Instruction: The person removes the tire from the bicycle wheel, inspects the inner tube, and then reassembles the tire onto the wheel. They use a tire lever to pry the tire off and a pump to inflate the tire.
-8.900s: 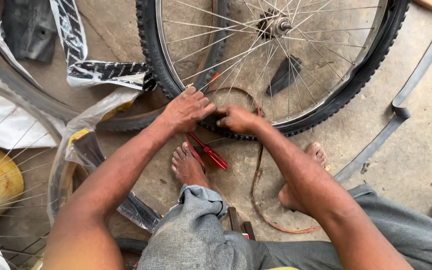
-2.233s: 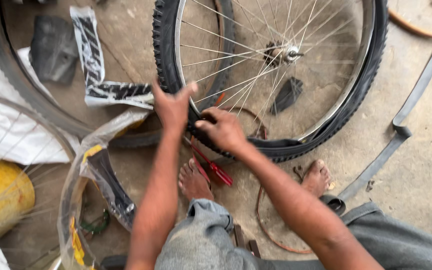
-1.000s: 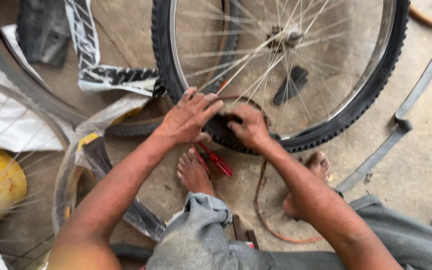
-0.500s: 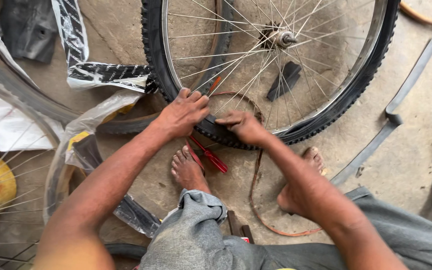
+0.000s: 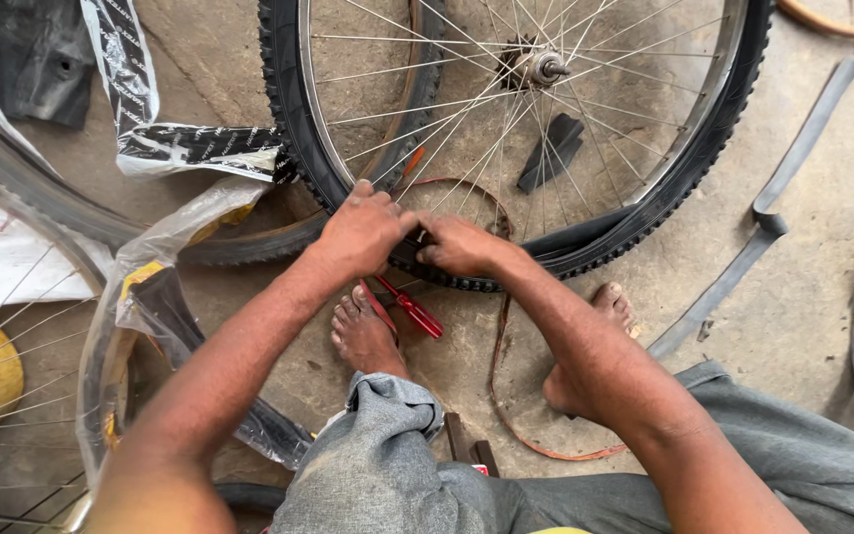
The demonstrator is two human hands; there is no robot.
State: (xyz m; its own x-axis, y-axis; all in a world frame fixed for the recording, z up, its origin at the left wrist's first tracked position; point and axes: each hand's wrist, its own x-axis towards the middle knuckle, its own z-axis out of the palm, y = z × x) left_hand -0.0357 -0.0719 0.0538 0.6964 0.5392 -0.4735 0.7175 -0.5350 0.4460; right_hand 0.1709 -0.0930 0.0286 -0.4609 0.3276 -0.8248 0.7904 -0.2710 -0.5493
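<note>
The hands now sit closer together on the tyre than half a second ago: the left hand and right hand nearly touch at the near edge of the wheel, where before a stretch of tread showed between them. The left hand's fingers, spread flat a second ago and lifted open two seconds ago, are now curled over the tyre. The right hand, earlier angled with fingers pointing left along the tread, now presses down beside the left. The wheel lies a little further right in the view, its hub shifted the same way.
</note>
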